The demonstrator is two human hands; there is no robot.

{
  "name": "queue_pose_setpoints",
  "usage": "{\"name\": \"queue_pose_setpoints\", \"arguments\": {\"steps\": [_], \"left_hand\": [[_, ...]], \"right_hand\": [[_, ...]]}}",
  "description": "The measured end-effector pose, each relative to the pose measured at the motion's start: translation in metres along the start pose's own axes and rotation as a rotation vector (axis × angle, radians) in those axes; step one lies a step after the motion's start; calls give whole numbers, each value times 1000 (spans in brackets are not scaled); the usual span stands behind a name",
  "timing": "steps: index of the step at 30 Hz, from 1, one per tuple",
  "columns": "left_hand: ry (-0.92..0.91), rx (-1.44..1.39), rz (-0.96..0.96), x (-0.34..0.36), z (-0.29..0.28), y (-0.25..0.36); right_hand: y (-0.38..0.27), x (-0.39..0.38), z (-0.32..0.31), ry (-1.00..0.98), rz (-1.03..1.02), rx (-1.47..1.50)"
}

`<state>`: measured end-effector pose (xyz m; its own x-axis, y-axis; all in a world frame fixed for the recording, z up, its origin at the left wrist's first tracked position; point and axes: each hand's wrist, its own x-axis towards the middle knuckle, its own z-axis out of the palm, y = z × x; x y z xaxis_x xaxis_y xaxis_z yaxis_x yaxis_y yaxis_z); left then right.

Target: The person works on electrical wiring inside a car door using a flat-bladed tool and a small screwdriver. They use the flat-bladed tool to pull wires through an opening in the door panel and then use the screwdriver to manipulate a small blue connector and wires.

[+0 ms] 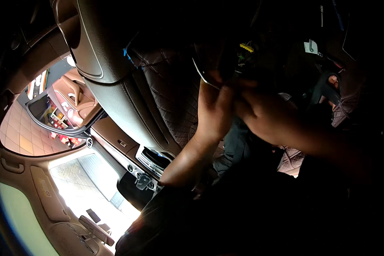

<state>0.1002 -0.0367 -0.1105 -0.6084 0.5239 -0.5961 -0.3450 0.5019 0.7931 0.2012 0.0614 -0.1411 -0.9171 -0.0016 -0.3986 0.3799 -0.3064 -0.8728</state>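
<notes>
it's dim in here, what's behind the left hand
A quilted surface shows beyond the left hand, and a thin pale strip at its far end. What the hand itself covers cannot be seen; farther past, it is too dark to tell.

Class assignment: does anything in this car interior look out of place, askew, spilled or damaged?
One oddity: a bright blue scrap shows near where smooth upholstery meets dark quilted covering; its colour and ragged shape look stray there. No spill is evident, though deep shadow hides much.
</notes>
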Motion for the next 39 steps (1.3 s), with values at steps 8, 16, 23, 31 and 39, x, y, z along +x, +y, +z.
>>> {"name": "queue_pose_setpoints", "arguments": {"steps": [8, 16, 23, 31, 39], "left_hand": [[-120, 586, 513, 27, 16, 36], [31, 1771, 688, -1, -26, 129], [-44, 2066, 434, -10, -12, 147], [-75, 1979, 453, -14, -18, 148], [-110, 1911, 409, -15, -23, 147]], "right_hand": [[20, -5, -54, 409, -196, -494], [-10, 3, -65, 370, -130, -583], [-31, 16, -63, 317, -115, -863], [-34, 21, -66, 367, -192, -1025], [-59, 24, -78, 249, -138, -1156]]}}
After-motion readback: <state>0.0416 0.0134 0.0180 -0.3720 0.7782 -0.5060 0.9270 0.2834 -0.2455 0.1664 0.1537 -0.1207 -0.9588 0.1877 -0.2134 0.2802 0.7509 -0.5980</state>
